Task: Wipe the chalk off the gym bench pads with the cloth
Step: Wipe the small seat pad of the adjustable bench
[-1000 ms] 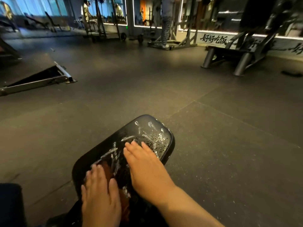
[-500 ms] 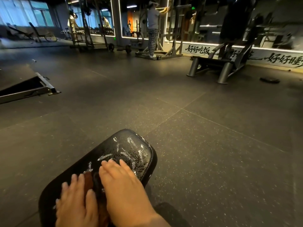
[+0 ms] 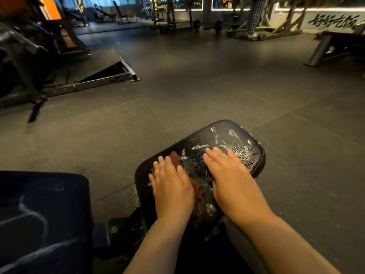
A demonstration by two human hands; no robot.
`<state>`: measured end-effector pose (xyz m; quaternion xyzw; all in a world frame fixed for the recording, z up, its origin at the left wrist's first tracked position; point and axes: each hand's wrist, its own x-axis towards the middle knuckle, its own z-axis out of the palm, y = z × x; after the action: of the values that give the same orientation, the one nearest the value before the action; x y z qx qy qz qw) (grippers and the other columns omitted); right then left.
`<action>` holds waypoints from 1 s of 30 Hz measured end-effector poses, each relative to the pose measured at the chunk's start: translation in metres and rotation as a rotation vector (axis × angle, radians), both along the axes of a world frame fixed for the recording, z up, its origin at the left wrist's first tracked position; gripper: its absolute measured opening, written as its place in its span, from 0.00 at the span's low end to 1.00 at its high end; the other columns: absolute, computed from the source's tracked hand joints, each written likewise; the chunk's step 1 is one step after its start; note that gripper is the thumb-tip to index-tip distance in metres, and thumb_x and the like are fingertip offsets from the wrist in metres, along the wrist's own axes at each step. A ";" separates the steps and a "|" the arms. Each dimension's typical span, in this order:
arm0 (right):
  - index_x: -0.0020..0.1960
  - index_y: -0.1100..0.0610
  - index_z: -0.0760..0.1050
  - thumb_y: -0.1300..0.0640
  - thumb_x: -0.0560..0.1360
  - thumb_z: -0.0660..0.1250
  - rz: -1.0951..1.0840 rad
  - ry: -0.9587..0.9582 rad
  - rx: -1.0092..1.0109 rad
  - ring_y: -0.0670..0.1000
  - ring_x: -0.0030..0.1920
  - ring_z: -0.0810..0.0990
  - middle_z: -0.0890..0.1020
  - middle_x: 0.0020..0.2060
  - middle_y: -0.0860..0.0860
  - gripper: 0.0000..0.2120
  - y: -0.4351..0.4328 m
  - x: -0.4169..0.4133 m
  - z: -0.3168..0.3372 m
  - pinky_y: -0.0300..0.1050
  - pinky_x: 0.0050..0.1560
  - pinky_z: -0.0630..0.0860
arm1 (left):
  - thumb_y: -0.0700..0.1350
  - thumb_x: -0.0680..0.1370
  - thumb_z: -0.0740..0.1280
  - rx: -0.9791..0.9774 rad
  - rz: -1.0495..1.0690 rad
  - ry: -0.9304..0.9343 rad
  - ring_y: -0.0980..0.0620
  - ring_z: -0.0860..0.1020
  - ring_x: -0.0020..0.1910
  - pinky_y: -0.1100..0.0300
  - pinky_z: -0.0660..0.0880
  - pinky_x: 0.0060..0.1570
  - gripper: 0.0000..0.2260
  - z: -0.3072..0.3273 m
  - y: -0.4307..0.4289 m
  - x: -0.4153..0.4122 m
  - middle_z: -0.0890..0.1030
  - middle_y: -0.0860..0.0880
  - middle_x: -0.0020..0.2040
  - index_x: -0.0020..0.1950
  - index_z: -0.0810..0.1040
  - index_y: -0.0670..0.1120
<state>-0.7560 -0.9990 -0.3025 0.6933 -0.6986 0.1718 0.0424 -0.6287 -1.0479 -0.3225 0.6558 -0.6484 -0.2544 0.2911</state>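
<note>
A black bench pad [image 3: 237, 135] lies in front of me, smeared with white chalk streaks and specks over its far half. A brown cloth [image 3: 174, 156] lies on the pad, mostly hidden under my left hand [image 3: 171, 186], which presses flat on it with straight fingers. My right hand [image 3: 231, 175] rests flat on the pad's right side, fingers straight, over the chalk marks. A second dark pad [image 3: 43, 214] with chalk lines sits at the lower left.
Dark rubber floor surrounds the bench. A metal machine frame [image 3: 110, 76] lies on the floor at the left. Another bench [image 3: 335, 46] stands at the far right. Racks and a person's legs [image 3: 254, 14] are at the back.
The view swung to the left and down, bringing the second chalked pad into sight. Both hands stay flat on the pad; the left hand and cloth have slid a little forward.
</note>
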 end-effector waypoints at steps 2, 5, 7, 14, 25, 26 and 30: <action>0.71 0.58 0.74 0.64 0.72 0.66 -0.009 0.016 -0.029 0.50 0.73 0.70 0.76 0.70 0.51 0.26 -0.002 0.000 -0.003 0.47 0.79 0.54 | 0.50 0.85 0.49 0.015 -0.008 -0.065 0.48 0.42 0.81 0.48 0.38 0.78 0.26 0.009 -0.008 -0.016 0.48 0.44 0.82 0.82 0.49 0.43; 0.68 0.56 0.77 0.55 0.74 0.56 -0.036 0.042 -0.047 0.48 0.71 0.74 0.79 0.67 0.49 0.25 -0.003 0.002 -0.002 0.47 0.77 0.60 | 0.53 0.84 0.49 -0.099 -0.243 -0.095 0.55 0.36 0.79 0.53 0.35 0.78 0.28 0.006 0.012 -0.016 0.41 0.51 0.82 0.82 0.43 0.50; 0.67 0.54 0.79 0.54 0.73 0.54 -0.057 0.015 -0.070 0.47 0.69 0.76 0.80 0.65 0.48 0.26 -0.005 0.004 0.001 0.49 0.74 0.63 | 0.62 0.80 0.43 -0.128 -0.342 -0.075 0.63 0.32 0.76 0.59 0.33 0.76 0.28 -0.002 0.021 -0.002 0.38 0.58 0.80 0.79 0.40 0.58; 0.64 0.54 0.81 0.54 0.75 0.54 -0.075 -0.028 -0.079 0.47 0.67 0.78 0.81 0.63 0.48 0.23 -0.011 0.008 0.003 0.47 0.72 0.62 | 0.52 0.84 0.48 -0.064 -0.114 -0.110 0.49 0.40 0.81 0.50 0.37 0.78 0.27 0.003 -0.018 -0.020 0.46 0.45 0.82 0.82 0.46 0.46; 0.62 0.52 0.82 0.57 0.72 0.53 -0.072 -0.002 -0.121 0.45 0.65 0.78 0.82 0.62 0.46 0.25 -0.013 0.006 0.001 0.49 0.70 0.72 | 0.52 0.84 0.50 -0.038 -0.092 -0.114 0.47 0.44 0.81 0.49 0.43 0.79 0.26 -0.006 -0.022 -0.005 0.50 0.45 0.82 0.81 0.53 0.45; 0.62 0.52 0.82 0.57 0.72 0.53 -0.069 0.005 -0.122 0.45 0.65 0.78 0.82 0.62 0.46 0.25 -0.013 0.006 0.001 0.49 0.69 0.72 | 0.51 0.85 0.50 -0.019 -0.066 -0.109 0.46 0.45 0.81 0.48 0.44 0.79 0.26 0.000 -0.028 -0.009 0.50 0.44 0.82 0.81 0.53 0.44; 0.61 0.52 0.82 0.55 0.73 0.54 -0.055 -0.001 -0.137 0.45 0.64 0.79 0.83 0.61 0.46 0.24 -0.015 0.005 -0.001 0.48 0.68 0.74 | 0.49 0.84 0.51 -0.056 -0.100 -0.123 0.48 0.46 0.81 0.49 0.43 0.79 0.26 0.004 -0.022 -0.019 0.49 0.47 0.82 0.82 0.51 0.45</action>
<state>-0.7511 -1.0139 -0.3034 0.6694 -0.7039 0.2181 0.0941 -0.6473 -1.0697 -0.3181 0.6286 -0.7039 -0.2097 0.2558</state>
